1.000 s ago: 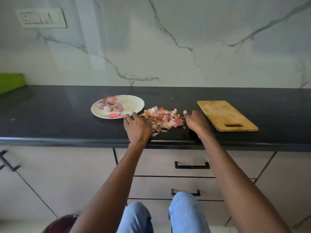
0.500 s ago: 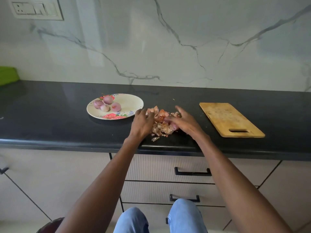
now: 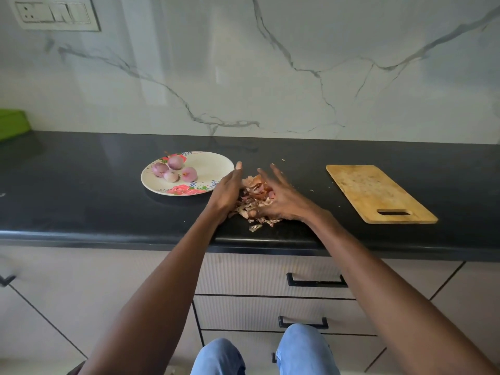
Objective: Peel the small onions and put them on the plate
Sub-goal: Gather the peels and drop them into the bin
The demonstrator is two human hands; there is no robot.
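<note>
Two hands, the left hand (image 3: pixel 227 189) and right hand (image 3: pixel 281 197), press straight-fingered against the onion skins (image 3: pixel 254 204) beside the plate (image 3: pixel 213 165) holding four peeled onions (image 3: pixel 174 169); black counter (image 3: pixel 81 207), marble wall (image 3: pixel 270 77).

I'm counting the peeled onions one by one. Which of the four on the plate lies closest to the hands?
The rightmost onion, on the side of the cluster facing the left hand. The other three lie farther left on the plate.
</note>
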